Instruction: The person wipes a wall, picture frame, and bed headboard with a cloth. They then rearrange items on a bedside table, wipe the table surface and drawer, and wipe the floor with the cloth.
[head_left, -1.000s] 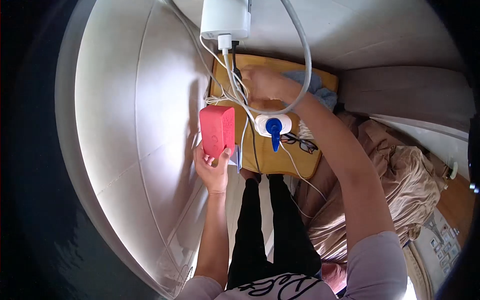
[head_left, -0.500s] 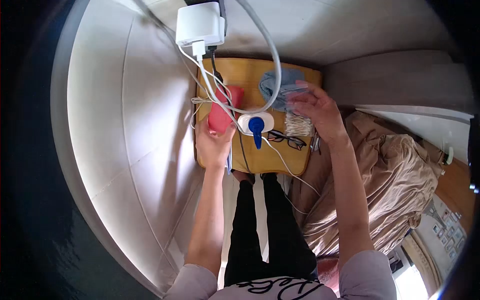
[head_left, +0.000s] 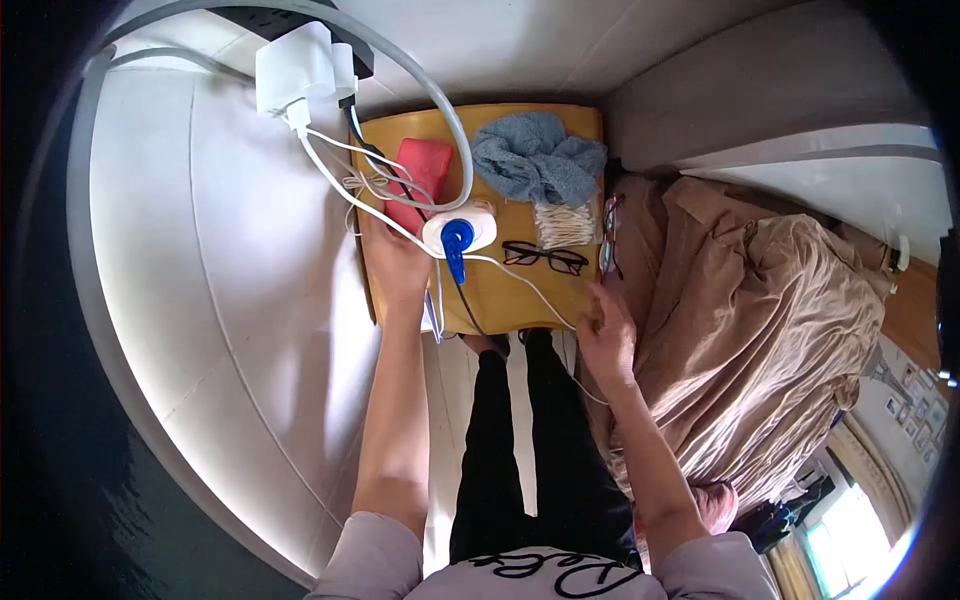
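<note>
My left hand [head_left: 397, 265] is closed around the near end of a red, box-like case [head_left: 425, 165] on the yellow stool-like top [head_left: 520, 310]. White and black cables cross over the case. Just right of that hand stands a white bottle [head_left: 482, 222] with a blue pump head [head_left: 457, 240]. My right hand [head_left: 607, 335] hovers off the near right edge, its fingers loosely curled and apart, with nothing visible in them. Black-framed glasses [head_left: 545, 257] lie closest to it, beside a pack of cotton swabs [head_left: 565, 226]. Behind these rests a crumpled grey-blue towel [head_left: 540, 158].
A white charger [head_left: 295, 70] is plugged into a black power strip [head_left: 355, 50] above the left corner. A thick grey cable [head_left: 437, 85] loops over the top. The wall [head_left: 240, 200] stands close on the left; brown bedding [head_left: 750, 330] lies to the right.
My right hand has left the towel and drawn back towards me. The towel lies more spread out. The view has shifted, and my left hand stays at the red case.
</note>
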